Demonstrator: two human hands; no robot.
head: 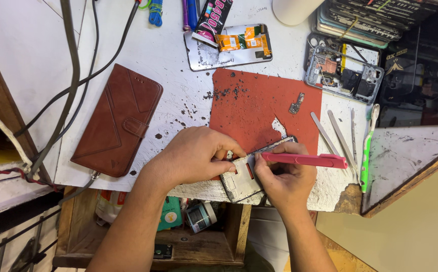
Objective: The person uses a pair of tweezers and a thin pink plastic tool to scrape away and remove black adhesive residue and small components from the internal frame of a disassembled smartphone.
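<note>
pink tool [304, 160] in right hand [287, 179], scraping phone frame [241, 179].

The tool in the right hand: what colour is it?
Pink. The tool shows best in the head view, held in the right hand over the phone frame.

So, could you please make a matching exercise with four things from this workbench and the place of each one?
Things:
1. pink tool
2. brown wallet case
3. green toothbrush
4. phone frame

Places:
A. flat on the white table, left of the red mat
B. under the left hand, at the table's near edge
C. in the right hand
D. right of the metal tweezers

Pairs: 1-C, 2-A, 3-D, 4-B
</note>
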